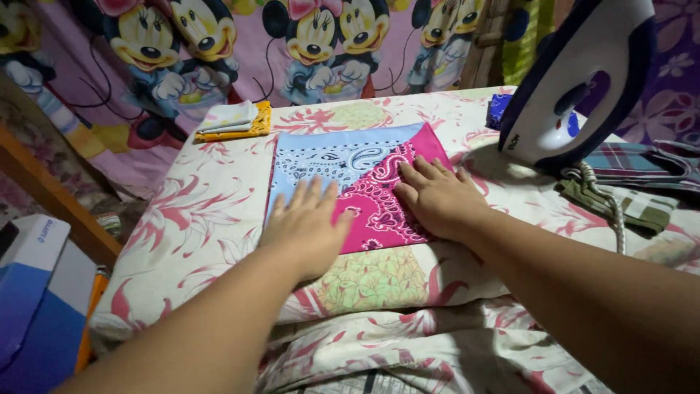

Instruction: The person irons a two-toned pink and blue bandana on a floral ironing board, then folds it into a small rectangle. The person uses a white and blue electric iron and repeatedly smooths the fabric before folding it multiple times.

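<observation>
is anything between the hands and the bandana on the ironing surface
Nothing visible. The left hand and right hand both lie flat directly on the pink and blue bandana. The iron stands upright off to the right, clear of the cloth.

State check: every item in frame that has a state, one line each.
left hand: open, flat on the bandanas
right hand: open, flat on the pink bandana
pink bandana: spread flat, lying over the blue one
light blue bandana: spread flat, partly covered
iron: upright on its heel, untouched
folded cloths: stacked at the far corner
plaid cloth: lying beside the iron
</observation>
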